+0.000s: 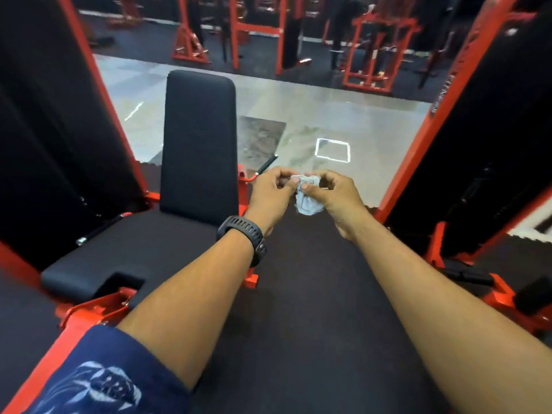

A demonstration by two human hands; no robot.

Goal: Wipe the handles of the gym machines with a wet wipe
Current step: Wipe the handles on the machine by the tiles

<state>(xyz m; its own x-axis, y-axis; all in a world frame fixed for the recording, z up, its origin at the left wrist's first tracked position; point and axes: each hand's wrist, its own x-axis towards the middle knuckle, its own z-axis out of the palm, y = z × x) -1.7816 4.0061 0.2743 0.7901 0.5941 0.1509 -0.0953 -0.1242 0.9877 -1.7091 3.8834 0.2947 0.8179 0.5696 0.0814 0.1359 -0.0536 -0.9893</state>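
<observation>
Both hands, left hand (270, 189) and right hand (336, 194), are pinching a crumpled wet wipe (309, 201) in their grip, hovering just beside the black seat (197, 144).

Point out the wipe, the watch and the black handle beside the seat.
wipe (309, 205), head view, its crumpled lower part.
watch (242, 230), head view, the strap on the left wrist.
black handle (267, 164), head view, middle of its grip.

a: how much of the wet wipe (309, 204) shows?
b: only the lower bunch; the left hand (270, 189) and right hand (334, 192) cover its top.
a: the far machines (373, 49)?
b: blurred, cut by the top edge.
</observation>
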